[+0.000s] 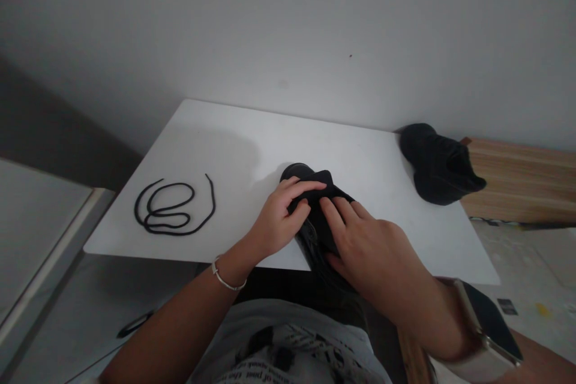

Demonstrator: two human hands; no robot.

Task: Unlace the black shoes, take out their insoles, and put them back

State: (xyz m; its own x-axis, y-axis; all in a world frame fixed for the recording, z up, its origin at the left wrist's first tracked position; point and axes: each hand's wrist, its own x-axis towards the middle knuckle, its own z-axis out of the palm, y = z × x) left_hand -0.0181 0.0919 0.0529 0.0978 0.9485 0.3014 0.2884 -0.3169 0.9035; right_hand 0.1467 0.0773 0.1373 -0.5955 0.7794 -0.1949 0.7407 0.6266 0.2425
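A black shoe [297,170] lies at the front edge of the white table, its toe pointing away from me and its heel end reaching past the edge. My left hand [279,216] grips the shoe's upper near the front, with the index finger laid across the tongue and the thumb bent below it. From the other side, my right hand [378,252] holds the shoe around its opening, fingers pressed on the tongue area. Both hands cover much of the shoe, including most eyelets. A loose black shoelace [171,233] lies in loops on the table's left part.
A second black shoe [436,162] sits at the back right corner of the white table [225,126]. Behind the table stands a pale wall [288,30]. A wooden surface [517,180] adjoins on the right, and a white cabinet [40,216] is at the left.
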